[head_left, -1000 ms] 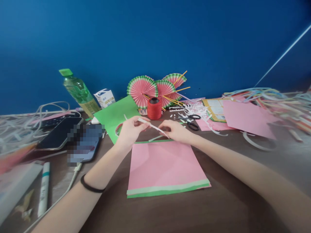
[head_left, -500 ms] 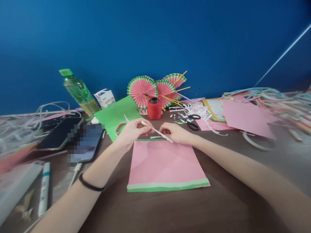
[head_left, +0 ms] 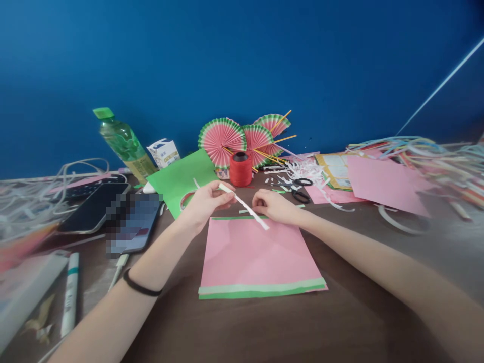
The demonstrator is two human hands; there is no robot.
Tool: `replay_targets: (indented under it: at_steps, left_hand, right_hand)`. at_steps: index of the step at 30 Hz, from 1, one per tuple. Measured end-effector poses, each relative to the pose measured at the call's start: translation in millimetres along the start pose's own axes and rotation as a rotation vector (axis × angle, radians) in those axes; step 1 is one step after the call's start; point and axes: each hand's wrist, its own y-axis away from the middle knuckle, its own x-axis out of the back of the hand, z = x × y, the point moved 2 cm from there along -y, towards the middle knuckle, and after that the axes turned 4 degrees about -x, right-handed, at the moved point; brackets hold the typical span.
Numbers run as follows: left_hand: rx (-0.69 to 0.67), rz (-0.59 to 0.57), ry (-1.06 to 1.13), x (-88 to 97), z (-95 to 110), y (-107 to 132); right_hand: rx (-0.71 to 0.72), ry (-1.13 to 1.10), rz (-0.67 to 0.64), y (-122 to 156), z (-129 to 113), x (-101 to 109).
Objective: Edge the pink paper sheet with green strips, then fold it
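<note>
Pinched in my left hand (head_left: 209, 200) is a narrow white strip (head_left: 247, 209), which slants down to the right over the far edge of a pink sheet (head_left: 257, 249). My right hand (head_left: 278, 205) is close to the right of the strip, fingers curled in; whatever they may hold is hidden. The pink sheet lies flat on the dark tabletop, with light green and green bands along its near edge and a thin green edge at the far side. Past my left hand a green sheet (head_left: 187, 176) carries a roll of tape (head_left: 185, 200), partly covered by the hand.
Behind my hands stands a red thread spool (head_left: 241, 170), with pleated paper fans (head_left: 222, 142) against the wall. Black-handled scissors (head_left: 300, 195) and white paper scraps (head_left: 307, 170) lie right. Phones (head_left: 94, 207), a marker (head_left: 70, 295) and a green bottle (head_left: 124, 143) occupy the left.
The strip's free end has dropped lower over the pink sheet and tilts more steeply. My left hand has risen slightly; my right hand has moved slightly off the strip.
</note>
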Motion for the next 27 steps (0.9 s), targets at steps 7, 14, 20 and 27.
replay_targets:
  at_steps: [7, 14, 20, 27]
  left_hand:
    - [0.012, 0.078, -0.021, -0.1, -3.7, -1.3]
    - [0.021, 0.087, -0.026, -3.5, -3.6, -2.1]
    - [0.028, 0.117, 0.048, -6.4, -18.2, -3.1]
    - [-0.043, 0.188, 0.017, -10.5, -33.4, -3.1]
  right_hand:
    - [0.063, -0.040, 0.050, -0.6, -1.7, -4.2]
    - [0.123, -0.017, 0.128, -0.7, -6.7, -13.0]
    - [0.107, 0.036, 0.089, -1.8, -5.5, -14.1]
    - [0.073, -0.107, 0.183, 1.1, -5.7, -10.6]
